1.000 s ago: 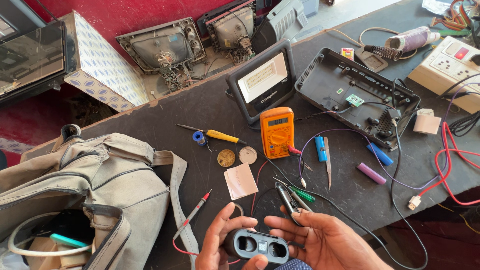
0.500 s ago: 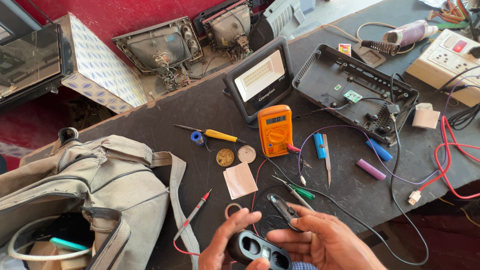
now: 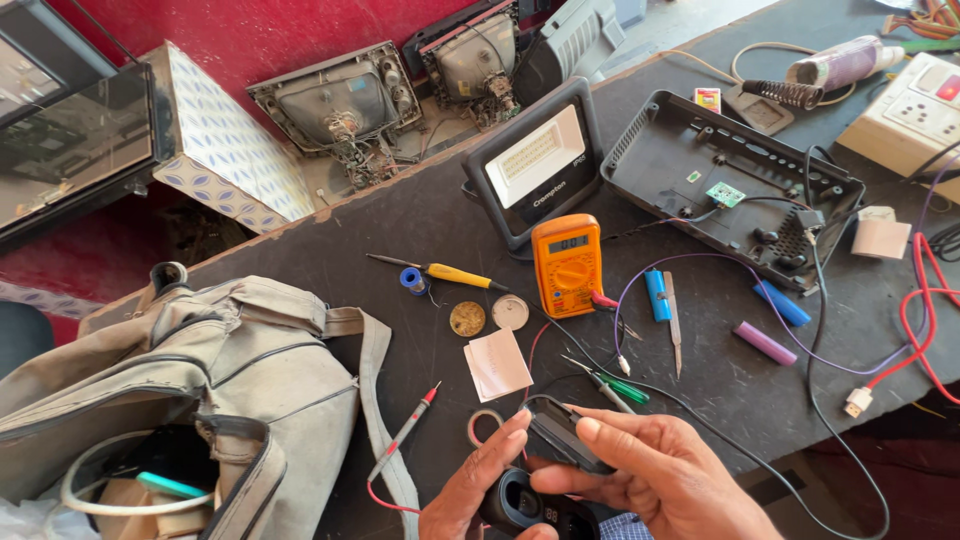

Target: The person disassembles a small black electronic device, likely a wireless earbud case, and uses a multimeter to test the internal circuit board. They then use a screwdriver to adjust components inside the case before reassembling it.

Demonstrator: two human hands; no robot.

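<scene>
Both hands' grip tilts the black device (image 3: 545, 470), long axis up-left to down-right.

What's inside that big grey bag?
Through the grey bag's open mouth show a white cable loop, a teal object and something tan. Anything deeper is covered by fabric.

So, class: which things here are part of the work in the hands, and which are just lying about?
In hand:
left hand
right hand
black casing
black cover piece

Lying about:
orange multimeter
floodlight
grey bag
yellow-handled screwdriver
purple cell
</scene>
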